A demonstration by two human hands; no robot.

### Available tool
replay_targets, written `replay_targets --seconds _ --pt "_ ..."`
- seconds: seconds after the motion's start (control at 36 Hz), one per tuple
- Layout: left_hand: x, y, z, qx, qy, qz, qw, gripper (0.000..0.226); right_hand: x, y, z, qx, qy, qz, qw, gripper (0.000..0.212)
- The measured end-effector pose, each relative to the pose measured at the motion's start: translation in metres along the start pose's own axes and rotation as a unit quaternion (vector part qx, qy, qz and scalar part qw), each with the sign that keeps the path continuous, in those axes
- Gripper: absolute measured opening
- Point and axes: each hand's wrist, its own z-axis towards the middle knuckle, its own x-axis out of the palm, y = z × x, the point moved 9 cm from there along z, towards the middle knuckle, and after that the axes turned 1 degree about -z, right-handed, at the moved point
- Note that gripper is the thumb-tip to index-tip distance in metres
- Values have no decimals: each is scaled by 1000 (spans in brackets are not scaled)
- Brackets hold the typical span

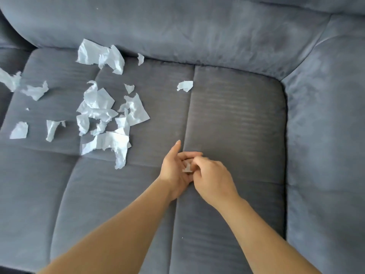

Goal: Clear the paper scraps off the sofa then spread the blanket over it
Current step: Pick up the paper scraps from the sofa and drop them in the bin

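We are leaning over a slate-grey, velvety upholstered sofa (237, 125), its ribbed seat quilted into panels by seams. Torn, crumpled white paper scraps (102, 111) are lying scattered over the seat's left half, up to its back edge. At the seat's middle our hands are meeting: the left hand (174, 171) is lying palm up with relaxed fingers, while the right hand (214, 179) is pinching a small white paper scrap (187, 168) against that palm.

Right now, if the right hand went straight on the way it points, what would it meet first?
The left hand, open right in front of the right hand, which pinches a small scrap. Beyond that, probably the pile of scraps on the seat; depth is unclear.
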Motion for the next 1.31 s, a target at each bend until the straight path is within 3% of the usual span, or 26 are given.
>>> replay_targets --seconds 0.11,0.19,0.28,0.39,0.5,0.58,0.72,0.81,0.89,0.97,1.08,1.17,1.25,1.31 --pt "-14 2 -18 2 23 37 999 42 -26 22 2 -42 -1 -29 999 19" --pt "-26 -1 -27 -15 28 23 999 41 -43 31 20 -54 -9 -27 998 14" --pt "-46 -13 -32 9 14 31 999 41 -64 31 61 -26 -73 -28 997 9" --pt "-72 -37 -41 66 4 76 995 41 -76 46 127 -23 -110 -112 987 32" --pt "-107 -46 -50 93 1 31 995 44 -63 61 168 -40 -82 -187 978 53" --pt "-119 -42 -57 90 17 4 996 43 -58 71 186 -32 -108 -277 954 44" --pt "-113 -42 -56 92 41 27 995 42 -64 67 198 0 -170 -299 939 17" --pt "-112 -44 -53 88 49 36 994 42 -66 60 188 6 -208 -248 946 12" --pt "-110 -43 -53 82 58 35 994 44 -66 59 160 9 -265 -104 959 13" --pt "-111 -42 -55 79 63 17 995 50 -52 86 112 -66 -296 -23 953 6" --pt "-107 -42 -57 71 63 6 995 58 -4 130 35 -194 -249 -35 948 6" --pt "-105 -39 -59 61 70 -22 995 56 40 158 -11 -276 -181 -106 938 4" --pt "-113 -36 -60 60 31 1 998 55 76 160 -25 -286 -76 -176 939 9" --pt "-117 -38 -62 77 10 7 997 43 74 155 -23 -262 -59 -154 951 14"
